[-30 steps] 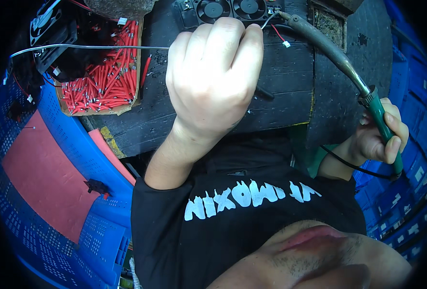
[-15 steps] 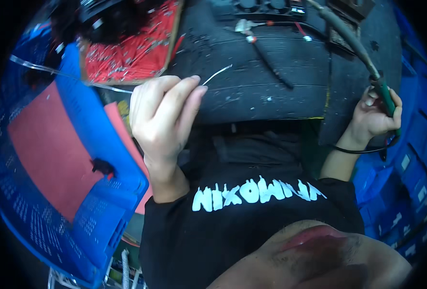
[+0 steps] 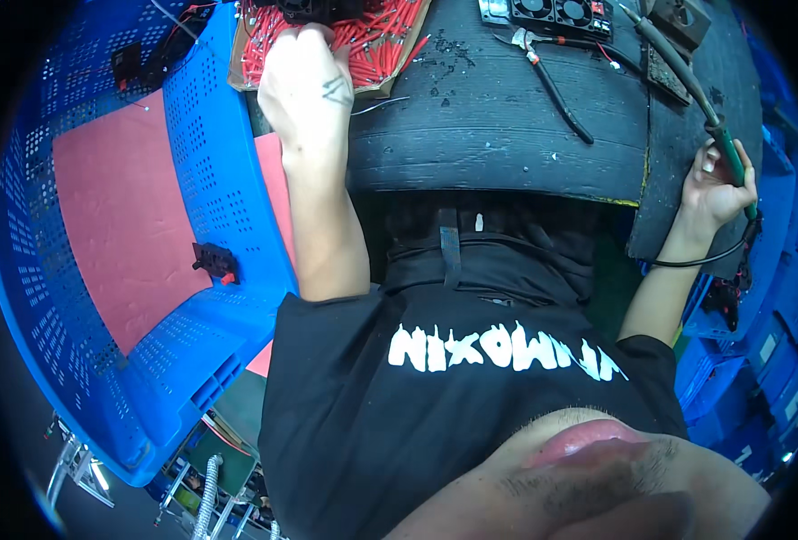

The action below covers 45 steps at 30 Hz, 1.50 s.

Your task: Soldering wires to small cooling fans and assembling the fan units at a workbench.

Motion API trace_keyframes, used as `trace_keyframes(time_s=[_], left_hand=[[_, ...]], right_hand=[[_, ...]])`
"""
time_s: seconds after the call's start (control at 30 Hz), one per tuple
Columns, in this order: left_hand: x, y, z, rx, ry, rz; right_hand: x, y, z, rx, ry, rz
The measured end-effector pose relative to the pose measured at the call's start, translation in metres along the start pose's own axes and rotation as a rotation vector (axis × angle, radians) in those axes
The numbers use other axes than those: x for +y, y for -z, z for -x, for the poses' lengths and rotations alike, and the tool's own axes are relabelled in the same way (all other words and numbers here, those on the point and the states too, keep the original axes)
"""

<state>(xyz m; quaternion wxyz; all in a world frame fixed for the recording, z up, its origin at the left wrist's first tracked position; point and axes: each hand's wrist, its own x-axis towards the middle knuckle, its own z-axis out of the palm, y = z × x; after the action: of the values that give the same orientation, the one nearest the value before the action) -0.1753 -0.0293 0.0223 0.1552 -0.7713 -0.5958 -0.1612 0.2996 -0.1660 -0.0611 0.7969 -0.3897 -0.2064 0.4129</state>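
Observation:
My right hand [image 3: 716, 187] is closed around the green handle of a soldering iron [image 3: 730, 155], whose metal shaft points up and to the left. A black cable runs from the handle past my wrist. My left hand [image 3: 305, 83] reaches over the near side of a cardboard tray [image 3: 383, 90] filled with red wire pieces [image 3: 383, 45]. Its back faces up and the fingers are hidden, so what they grip does not show. Close to its wrist, a thin length of solder wire [image 3: 383, 104] lies over the dark bench. A black part [image 3: 313, 9] sits just beyond the knuckles.
On the bench are cutting pliers [image 3: 556, 94], a twin-fan unit [image 3: 556, 13] and a metal iron stand [image 3: 667, 76]. A blue perforated crate [image 3: 228, 202] at left holds a pink sheet [image 3: 120, 216] and a small black part [image 3: 215, 263]. Blue bins [image 3: 777, 360] stand at right.
My left hand has gone from above the bench, where it pinched the solder wire, forward to the red pieces. The right hand still holds the soldering iron. The whole view has shifted.

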Motion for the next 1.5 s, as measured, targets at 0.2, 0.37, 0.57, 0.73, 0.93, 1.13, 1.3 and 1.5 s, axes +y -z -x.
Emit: trace_keyframes(time_s=[0.2,0.37,0.57,0.73,0.93,1.13,1.3,1.5], left_hand=[[-0.003,0.013,-0.006,-0.152,0.003,-0.047],[-0.017,0.016,-0.007,-0.235,-0.024,0.101],[-0.014,0.021,0.010,-0.140,0.284,0.544],[-0.017,0.015,0.019,0.038,0.314,0.711],[0.010,0.027,0.019,0.060,0.423,1.038],[0.067,0.036,0.010,0.048,0.325,1.268],[0.123,0.006,-0.021,0.105,-0.021,1.245],[0.163,0.016,-0.048,0.025,-0.069,1.115]], right_hand=[[0.001,-0.001,-0.001,-0.034,-0.001,-0.048],[0.001,-0.002,0.001,-0.051,-0.021,-0.041],[-0.001,-0.006,0.001,-0.099,-0.036,-0.086],[0.000,-0.009,0.003,-0.113,-0.037,-0.088],[-0.002,-0.009,0.007,-0.090,-0.036,-0.087],[0.003,-0.023,0.011,-0.031,-0.014,-0.068],[0.001,-0.027,0.017,0.016,0.037,-0.003],[-0.001,-0.035,0.029,0.079,0.091,0.166]])
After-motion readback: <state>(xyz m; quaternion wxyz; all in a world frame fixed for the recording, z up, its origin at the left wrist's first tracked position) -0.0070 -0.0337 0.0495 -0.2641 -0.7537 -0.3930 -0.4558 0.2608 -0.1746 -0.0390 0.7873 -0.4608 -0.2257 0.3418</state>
